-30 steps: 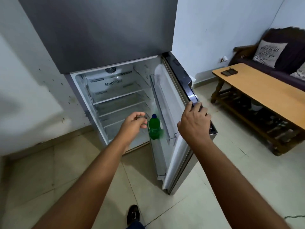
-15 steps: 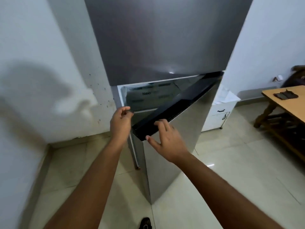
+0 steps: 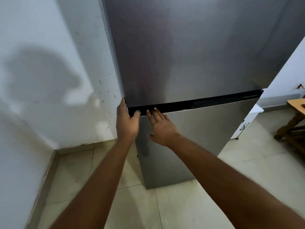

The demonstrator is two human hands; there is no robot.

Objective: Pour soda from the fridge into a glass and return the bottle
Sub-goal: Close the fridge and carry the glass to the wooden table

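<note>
Swung shut since half a second ago, the lower fridge door (image 3: 198, 138) now sits flush under the upper door (image 3: 189, 47), hiding the shelves and the soda bottle. The right hand (image 3: 160, 128) lies flat on the steel front, fingers straight and spread, tips at the black handle strip (image 3: 206, 101). The left hand (image 3: 127, 119) rests on the door's left edge, fingers relaxed, thumb touching the strip; it holds nothing. Both bare forearms reach up from below. A stained white wall (image 3: 49, 80) stands left, pale floor tiles (image 3: 165, 209) below, a wooden counter (image 3: 297, 104) at far right.
</note>
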